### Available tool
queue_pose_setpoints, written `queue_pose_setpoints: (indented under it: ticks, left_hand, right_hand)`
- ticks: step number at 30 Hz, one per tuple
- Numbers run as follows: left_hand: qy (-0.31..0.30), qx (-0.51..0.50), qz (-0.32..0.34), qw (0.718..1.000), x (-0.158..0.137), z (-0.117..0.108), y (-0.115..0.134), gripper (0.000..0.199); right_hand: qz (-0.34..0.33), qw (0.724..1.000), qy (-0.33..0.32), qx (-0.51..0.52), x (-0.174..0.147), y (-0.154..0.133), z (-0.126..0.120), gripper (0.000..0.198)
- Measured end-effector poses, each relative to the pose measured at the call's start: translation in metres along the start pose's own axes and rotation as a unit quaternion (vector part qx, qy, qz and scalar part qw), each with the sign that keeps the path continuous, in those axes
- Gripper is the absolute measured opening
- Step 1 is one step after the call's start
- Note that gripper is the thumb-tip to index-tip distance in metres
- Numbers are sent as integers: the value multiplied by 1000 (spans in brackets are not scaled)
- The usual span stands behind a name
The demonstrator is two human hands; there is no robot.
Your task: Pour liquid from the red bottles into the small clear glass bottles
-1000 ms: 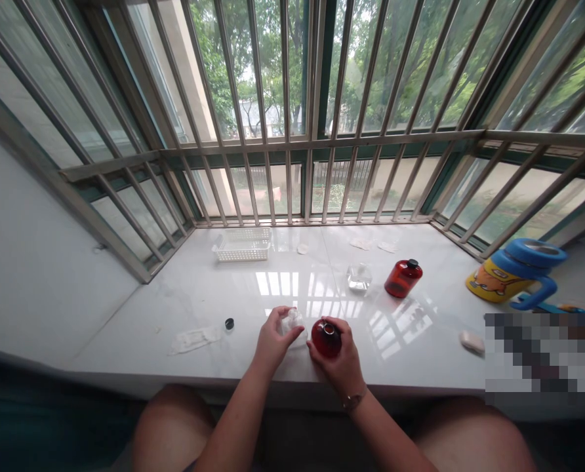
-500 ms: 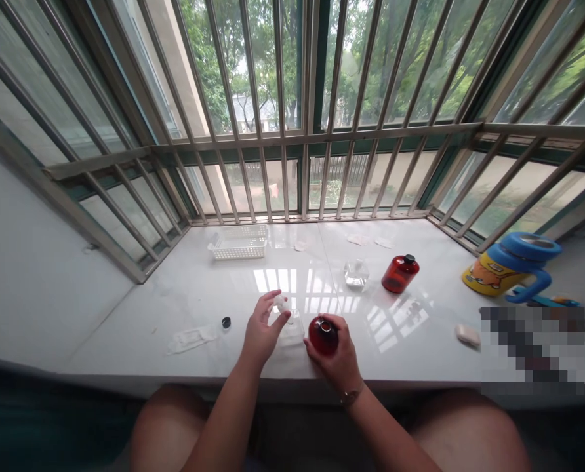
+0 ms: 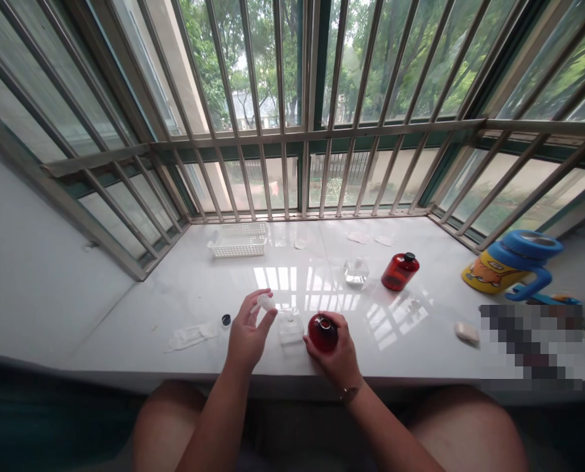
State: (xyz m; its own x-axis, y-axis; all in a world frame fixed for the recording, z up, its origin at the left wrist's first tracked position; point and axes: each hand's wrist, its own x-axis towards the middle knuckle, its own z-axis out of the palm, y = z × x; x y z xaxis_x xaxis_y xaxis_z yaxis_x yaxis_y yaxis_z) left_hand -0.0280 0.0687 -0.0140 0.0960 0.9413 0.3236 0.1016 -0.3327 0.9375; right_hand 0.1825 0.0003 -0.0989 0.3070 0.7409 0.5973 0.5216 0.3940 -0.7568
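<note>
My left hand (image 3: 250,328) pinches a small translucent white cup-shaped piece (image 3: 266,302) between thumb and fingers, raised above the tabletop. Just to its right, a square clear bottle (image 3: 290,328) stands on the table. My right hand (image 3: 336,351) is wrapped round a dark red bottle (image 3: 321,335), whose uncapped round mouth faces up. That bottle stands close beside the clear one. Left of my left hand lies a small black cap (image 3: 226,320).
A second red bottle (image 3: 399,273) with a black cap and another clear glass bottle (image 3: 356,271) stand behind. A white basket (image 3: 238,241) sits at the back left, crumpled tissue (image 3: 191,336) at the left. On the right are a blue-yellow mug (image 3: 506,265) and a pale lump (image 3: 467,333).
My left hand has moved left with the white piece, away from above the clear bottle, which shows more fully now. My right hand and the red bottle have stayed put.
</note>
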Motion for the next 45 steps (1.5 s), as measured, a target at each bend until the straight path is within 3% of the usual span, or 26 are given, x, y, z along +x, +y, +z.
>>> queue_pose_setpoints:
  ticks: [2, 4, 6, 8, 10, 14, 16, 18, 22, 26, 30, 33, 36, 39, 42, 45]
  left_hand:
    - [29, 66, 40, 997, 1, -18, 5, 36]
    - [47, 190, 99, 976, 2, -43, 4, 31]
    - [58, 321, 156, 932, 4, -73, -4, 30]
    - [64, 424, 164, 888, 4, -104, -20, 30]
    - [73, 512, 121, 848, 1, -134, -38, 30]
    - [56, 646, -35, 760, -8, -174, -68, 35]
    - [33, 669, -106, 735, -11, -185, -77, 38]
    - [8, 666, -160, 728, -12, -191, -85, 42]
    - [-14, 645, -190, 740, -12, -197, -95, 50]
    - [31, 599, -95, 794, -13, -187, -95, 49]
    - [58, 486, 87, 868, -18, -146, -75, 41]
    - [22, 407, 139, 903, -23, -103, -57, 43]
    - [-36, 360, 108, 926, -27, -63, -50, 56]
    - [-93, 317, 59, 942, -26, -33, -52, 74]
    - [-133, 284, 1, 949, -20, -13, -56, 89]
    - [-160, 261, -41, 951, -14, 0, -54, 87]
  right_hand:
    - [2, 1000, -3, 3, 0, 1, 0, 62]
    - [3, 1000, -5, 5, 0, 2, 1, 63]
    - [2, 1000, -4, 6, -1, 2, 1, 63]
    - [0, 1000, -2, 8, -1, 3, 2, 63]
    - [2, 1000, -2, 10, -1, 3, 2, 62]
    - [5, 1000, -3, 9, -1, 3, 2, 62]
    - [6, 1000, -3, 7, -1, 3, 2, 62]
    - [7, 1000, -2, 2, -1, 3, 2, 62]
    - [7, 1000, -2, -5, -2, 2, 2, 61]
    - [4, 1000, -1, -10, -3, 2, 1, 61]
    - [7, 1000, -7, -23, -2, 3, 0, 62]
    - [-2, 998, 14, -59, 1, 5, -1, 69]
    - [-29, 994, 37, -99, 5, 7, -1, 80]
    - [-38, 993, 17, -111, 4, 6, -5, 82]
    - [-13, 995, -27, -92, 0, 3, -15, 77]
    - [31, 995, -69, -70, -4, 4, -27, 76]
